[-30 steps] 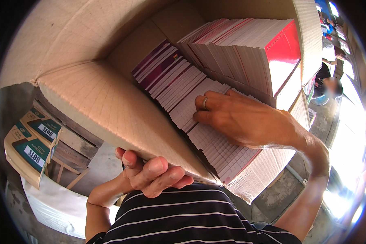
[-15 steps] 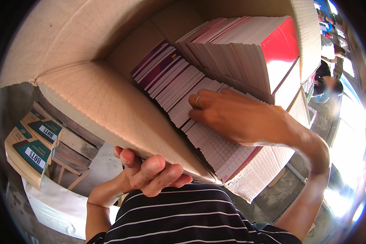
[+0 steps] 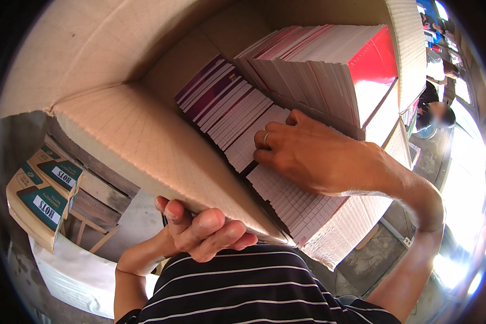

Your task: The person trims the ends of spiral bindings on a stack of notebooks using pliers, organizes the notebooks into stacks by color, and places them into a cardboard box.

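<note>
A large open cardboard box [image 3: 146, 146] holds rows of thin booklets [image 3: 227, 108] standing on edge, their spines white, pink and purple. My right hand [image 3: 308, 154], a ring on one finger, lies across the lower row. Its fingertips are tucked into a gap between booklets and the thumb rests on the far side of a bundle. A taller stack of booklets with a red cover [image 3: 372, 65] stands behind the hand. My left hand [image 3: 202, 235] is curled loosely below the near flap of the box, close to my striped shirt, with nothing seen in it.
Green and cream cartons [image 3: 43, 194] sit at lower left on a wooden pallet [image 3: 92, 200], above a white container rim [image 3: 75, 281]. Another person [image 3: 437, 113] stands far off at right, on a concrete floor [image 3: 378, 254] in bright light.
My right hand has shifted slightly along the booklet row and its fingertips have curled deeper into the gap. My left hand has stayed in place.
</note>
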The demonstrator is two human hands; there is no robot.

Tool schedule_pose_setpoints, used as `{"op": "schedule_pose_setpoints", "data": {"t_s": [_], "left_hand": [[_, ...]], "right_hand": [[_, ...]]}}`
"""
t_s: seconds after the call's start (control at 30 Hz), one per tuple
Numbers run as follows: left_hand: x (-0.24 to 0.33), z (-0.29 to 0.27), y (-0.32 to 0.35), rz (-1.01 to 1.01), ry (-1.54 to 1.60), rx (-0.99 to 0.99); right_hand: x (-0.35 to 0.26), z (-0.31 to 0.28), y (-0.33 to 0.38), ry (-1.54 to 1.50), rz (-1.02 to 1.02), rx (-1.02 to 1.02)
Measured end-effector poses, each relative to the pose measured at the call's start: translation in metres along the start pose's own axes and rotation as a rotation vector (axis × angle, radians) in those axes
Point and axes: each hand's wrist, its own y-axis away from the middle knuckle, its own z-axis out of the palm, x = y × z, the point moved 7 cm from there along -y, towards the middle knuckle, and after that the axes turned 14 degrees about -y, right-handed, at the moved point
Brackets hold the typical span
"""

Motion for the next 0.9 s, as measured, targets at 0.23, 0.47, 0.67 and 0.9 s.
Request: {"op": "schedule_pose_setpoints", "data": {"t_s": [0.23, 0.47, 0.67, 0.9], "left_hand": [[-0.001, -0.001, 0.001, 0.025, -0.009, -0.001], [-0.003, -0.003, 0.001, 0.091, -0.026, -0.136], [-0.004, 0.001, 0.002, 0.119, -0.032, -0.199], [-0.007, 0.004, -0.011, 0.061, -0.01, -0.145]], "right_hand": [[0.003, 0.006, -0.002, -0.038, 0.097, -0.111], [0.002, 0.006, -0.003, 0.07, -0.114, -0.027], [0.018, -0.004, -0.012, -0.299, 0.268, -0.561], [0.003, -0.01, -0.005, -0.156, 0.198, -0.969]]}}
